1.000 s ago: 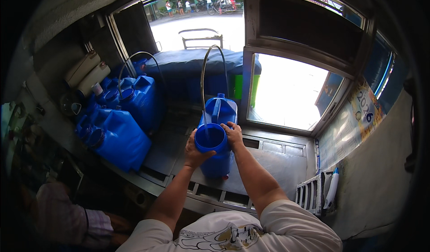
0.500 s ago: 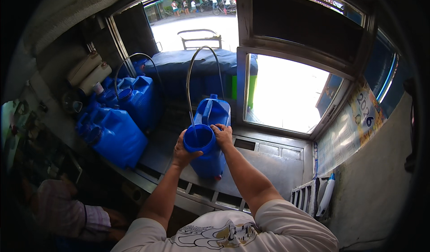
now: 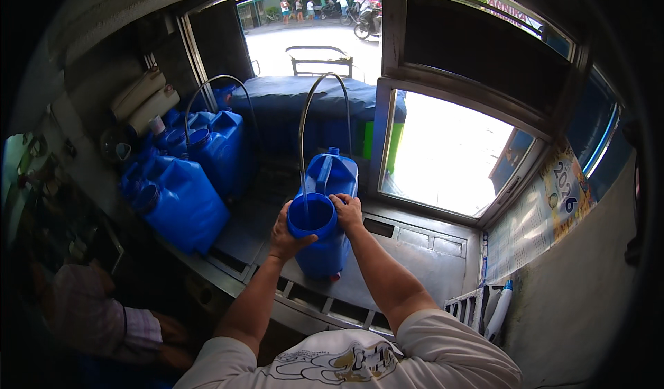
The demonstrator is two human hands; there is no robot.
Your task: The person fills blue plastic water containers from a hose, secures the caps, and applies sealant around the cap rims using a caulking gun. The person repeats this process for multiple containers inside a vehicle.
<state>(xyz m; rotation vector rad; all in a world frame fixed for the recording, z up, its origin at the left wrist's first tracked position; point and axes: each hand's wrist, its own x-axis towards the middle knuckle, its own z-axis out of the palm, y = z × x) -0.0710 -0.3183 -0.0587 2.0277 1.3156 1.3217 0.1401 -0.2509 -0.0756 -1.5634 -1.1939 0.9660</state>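
Note:
A blue plastic water jug (image 3: pixel 324 259) stands on the metal counter in front of me, its wide round mouth uncovered. My left hand (image 3: pixel 283 237) wraps the left side of the mouth, with the thumb across the near side. On the right, my right hand (image 3: pixel 347 210) grips the rim with bent fingers. An arched metal spout (image 3: pixel 302 126) curves over the jug, and a thin stream of water (image 3: pixel 306 198) appears to run from it into the mouth. A small red part (image 3: pixel 335 277) shows low on the jug's near side. The water level inside cannot be made out.
More blue jugs (image 3: pixel 181 205) crowd the left, under a second arched spout (image 3: pixel 220 77). The metal counter (image 3: pixel 415 271) has slots along its near edge. A framed window (image 3: pixel 449 150) is at the right; a person (image 3: pixel 104 313) is at the lower left.
The whole view has shifted slightly, so things sit a little further right. Both hands keep their places on the jug. A motorcycle has come into sight on the street outside.

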